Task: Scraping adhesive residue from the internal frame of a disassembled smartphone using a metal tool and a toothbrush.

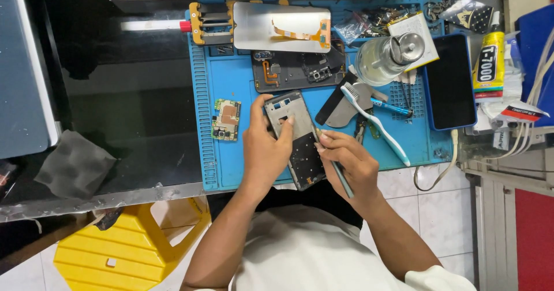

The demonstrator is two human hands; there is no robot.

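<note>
On the blue repair mat (242, 164), the left hand (266, 149) has its fingers curled tight around a stripped-down phone frame (295, 138), thumb on the left edge and fingertips hooked over the top and right side, so the frame sits tilted a bit with its lower end pointing toward the person. The right hand (349, 161) is pinched closed on a thin grey tool (337, 175), looks like a screwdriver or spudger, held like a pen with the tip touching the right edge of the frame about halfway down; can't tell exactly what the tip is on. Just left of the left hand there's a small green circuit board (225, 119) lying flat on the mat, not touching anything. Above the frame sits another opened dark phone body (294, 68) with an orange flex cable showing, and above that a screen panel (281, 26) lying face down. To the right of the hands, a white toothbrush (375, 120) lies diagonally, near a blue-handled pen-like tool (391, 106), a clear glass dispenser bottle (384, 60) with a metal top, and a dark phone in a blue case (450, 80). A yellow glue tube (489, 63) is off the mat's right edge, and a yellow stool (130, 247) sits below the bench.
</note>
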